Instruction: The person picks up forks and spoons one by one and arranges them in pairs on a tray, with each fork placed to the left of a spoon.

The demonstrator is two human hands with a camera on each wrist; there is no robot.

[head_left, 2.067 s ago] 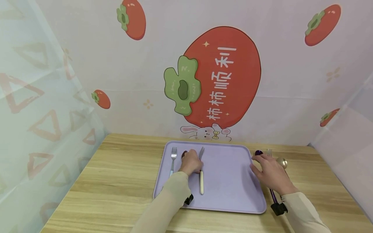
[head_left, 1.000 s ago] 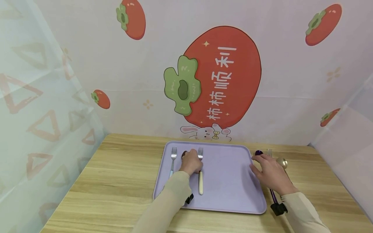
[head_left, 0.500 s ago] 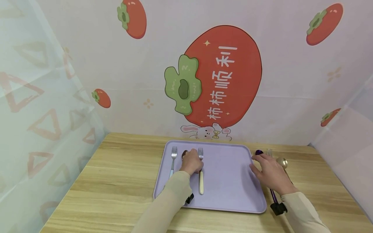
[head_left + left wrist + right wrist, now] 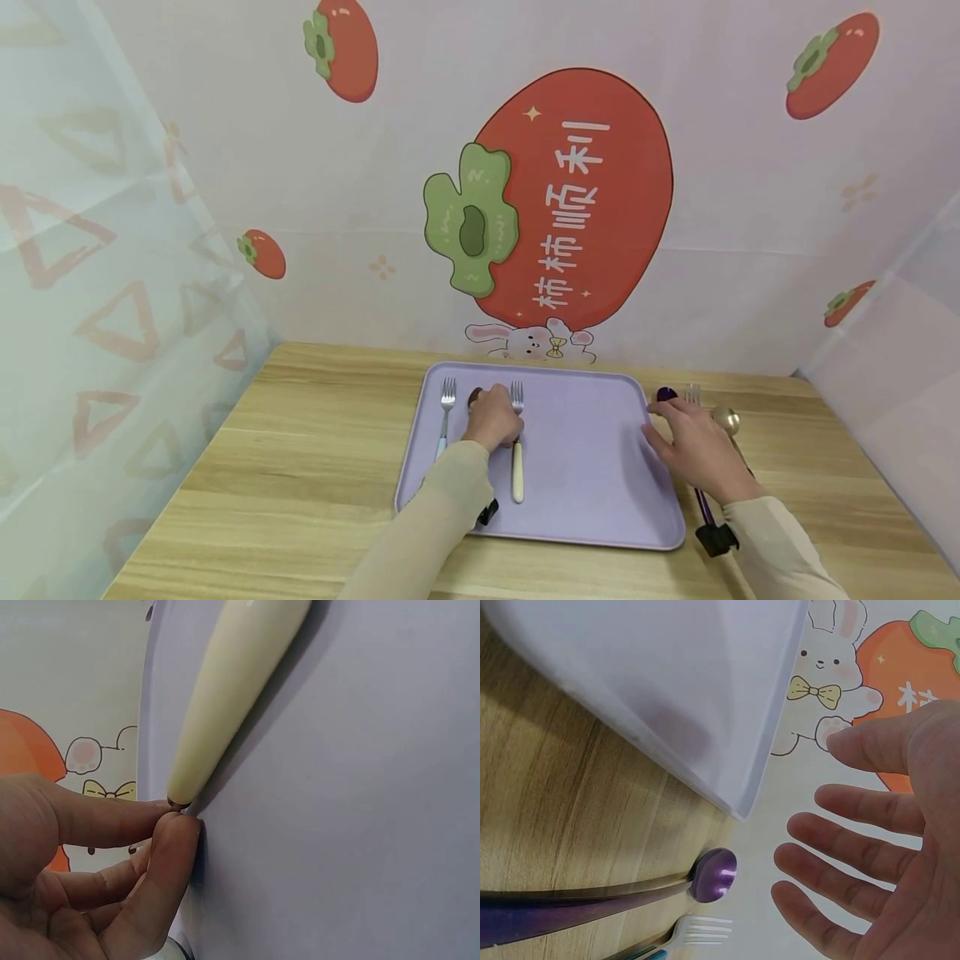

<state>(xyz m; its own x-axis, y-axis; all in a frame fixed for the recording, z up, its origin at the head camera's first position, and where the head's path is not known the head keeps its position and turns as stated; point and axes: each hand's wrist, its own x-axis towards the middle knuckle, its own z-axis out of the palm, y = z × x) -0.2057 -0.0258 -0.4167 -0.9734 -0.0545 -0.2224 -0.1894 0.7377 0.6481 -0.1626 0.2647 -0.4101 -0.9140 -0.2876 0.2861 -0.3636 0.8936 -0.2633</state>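
Observation:
My left hand (image 4: pixel 492 419) is over the left half of the lilac tray (image 4: pixel 592 467). Its thumb and fingertip pinch the neck of a fork with a cream handle (image 4: pixel 518 475), seen close up in the left wrist view as the handle (image 4: pixel 232 697). The fork lies on the tray, tines toward the wall. To its left lies a fork with a light blue handle (image 4: pixel 447 396). Between the two forks the dark rounded end (image 4: pixel 475 397) of another piece shows, the rest hidden by my hand. My right hand (image 4: pixel 697 446) hovers, fingers spread, at the tray's right edge, holding nothing.
Right of the tray, partly under my right hand, lie a purple spoon (image 4: pixel 715 875), a fork (image 4: pixel 697 931) and a gold-coloured spoon (image 4: pixel 726 419) on the wooden table (image 4: pixel 300 467). A printed backdrop (image 4: pixel 720 167) stands behind the table.
The cream-handled fork has turned slightly in my left hand, its tilted tines now pointing straight at the wall. My right hand has stayed in place.

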